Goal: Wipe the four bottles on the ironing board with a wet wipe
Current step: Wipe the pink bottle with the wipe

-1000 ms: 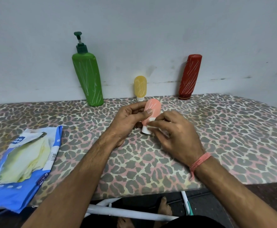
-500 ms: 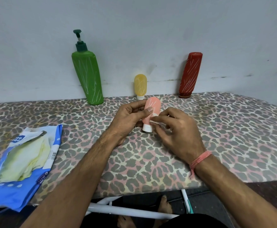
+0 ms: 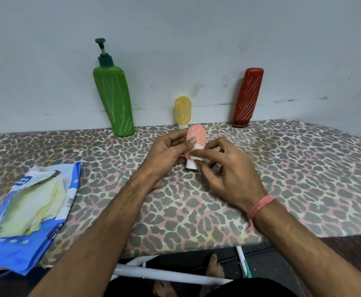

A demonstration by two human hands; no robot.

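Note:
My left hand (image 3: 166, 155) grips a small pink bottle (image 3: 196, 135) with a white cap, held cap-down just above the ironing board (image 3: 282, 179). Against the bottle's lower body my right hand (image 3: 224, 168) pinches a small white wet wipe (image 3: 197, 147). Leaning on the wall behind stand a tall green pump bottle (image 3: 114, 99), a small yellow bottle (image 3: 182, 111) and a red bottle (image 3: 248, 97). All the bottles carry white scribble marks.
A blue wet-wipe packet (image 3: 32, 211) lies open at the board's left front corner. The board has a leopard-print cover. Its white metal legs (image 3: 166, 273) and bare feet show below the front edge.
My right hand has slid the wipe up from the white cap onto the pink bottle's lower body. The left hand keeps its hold.

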